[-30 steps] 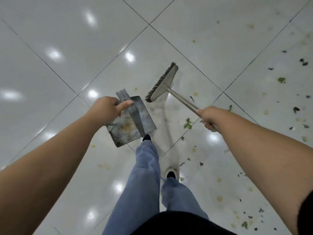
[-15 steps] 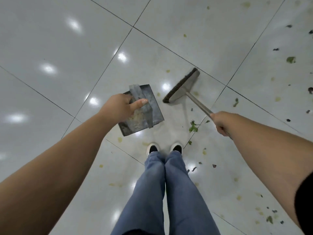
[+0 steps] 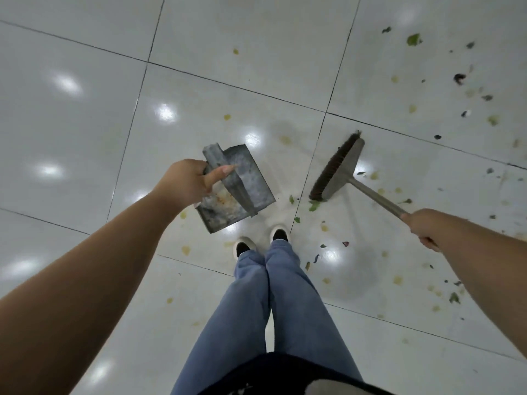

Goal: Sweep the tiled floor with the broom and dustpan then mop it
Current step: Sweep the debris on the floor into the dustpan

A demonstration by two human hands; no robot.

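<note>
Gripping the dustpan (image 3: 242,192) by its handle, thumb laid along it, the left hand (image 3: 188,183) carries it raised, seemingly ready to set down. The right hand (image 3: 425,228) wraps the broom (image 3: 336,169) stick; bristles beyond those fingers meet leaf scraps (image 3: 313,206) on the tiled floor (image 3: 85,138).

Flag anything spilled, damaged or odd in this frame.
Green and dark leaf scraps and yellowish smears litter the tiled floor, mostly on the person's right. The metal dustpan, held in the left hand, shows rusty stains inside. The broom in the right hand looks intact.
</note>
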